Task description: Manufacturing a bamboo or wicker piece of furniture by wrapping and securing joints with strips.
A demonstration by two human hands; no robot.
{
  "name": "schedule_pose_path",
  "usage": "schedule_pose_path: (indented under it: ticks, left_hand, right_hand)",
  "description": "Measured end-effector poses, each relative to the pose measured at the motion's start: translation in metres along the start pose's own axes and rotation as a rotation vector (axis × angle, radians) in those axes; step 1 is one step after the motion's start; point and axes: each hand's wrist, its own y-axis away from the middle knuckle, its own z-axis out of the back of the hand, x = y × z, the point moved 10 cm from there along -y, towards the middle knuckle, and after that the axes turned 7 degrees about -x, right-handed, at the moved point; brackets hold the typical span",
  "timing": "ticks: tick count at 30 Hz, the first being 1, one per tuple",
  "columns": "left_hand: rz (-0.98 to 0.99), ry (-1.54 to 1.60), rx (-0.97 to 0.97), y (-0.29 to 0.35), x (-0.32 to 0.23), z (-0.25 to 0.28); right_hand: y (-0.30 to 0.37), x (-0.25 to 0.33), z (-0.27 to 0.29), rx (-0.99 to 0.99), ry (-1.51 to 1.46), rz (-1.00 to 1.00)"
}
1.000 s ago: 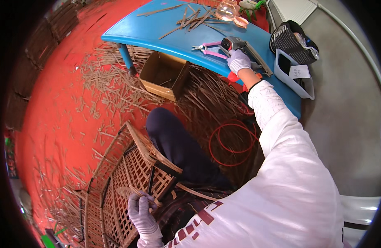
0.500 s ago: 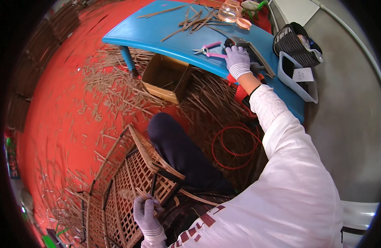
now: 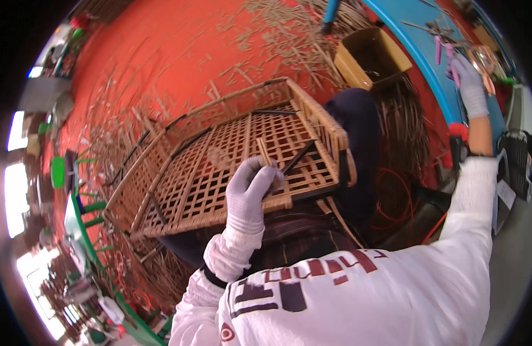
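Note:
Across my lap rests a woven rattan basket frame (image 3: 220,167) with an open lattice and black bars. My left hand (image 3: 248,193), in a pale striped glove, is closed in a pinch at its near side, with a thin rattan strip (image 3: 262,151) sticking up from the fingers. Far to the right, my right hand (image 3: 470,81), gloved too, reaches over the blue table (image 3: 418,37). Its fingers close around the pink handles of a pair of hand shears (image 3: 450,57); the blades are hard to make out.
Beyond my knee a cardboard box (image 3: 349,66) stands on the red floor among scattered rattan scraps (image 3: 271,40). A red hose (image 3: 395,190) loops beside my leg. A clear jar (image 3: 483,57) stands on the table. At the left is a green table (image 3: 93,248).
My view has swung left, bringing the basket frame to the middle. My right hand has moved from beside the tool on the table onto the shears. The left still pinches the strip.

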Motion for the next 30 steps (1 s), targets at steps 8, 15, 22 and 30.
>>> schedule_pose_path:
  ticks: [8, 15, 22, 30]
  left_hand:
    - [-0.040, 0.123, -0.073, 0.013, -0.006, 0.023]
    - [-0.007, 0.068, 0.120, 0.030, -0.001, 0.010]
    - [-0.393, -0.055, -0.099, 0.037, -0.024, 0.037]
    - [-0.160, -0.045, 0.112, 0.044, 0.000, 0.013]
  right_hand:
    - [0.254, 0.152, -0.193, 0.615, -0.486, -0.376]
    - [0.326, 0.148, -0.268, 0.607, -0.430, -0.401]
    - [0.341, 0.149, -0.273, 0.592, -0.748, -0.534]
    - [0.344, 0.157, -0.273, 0.662, -0.563, -0.279]
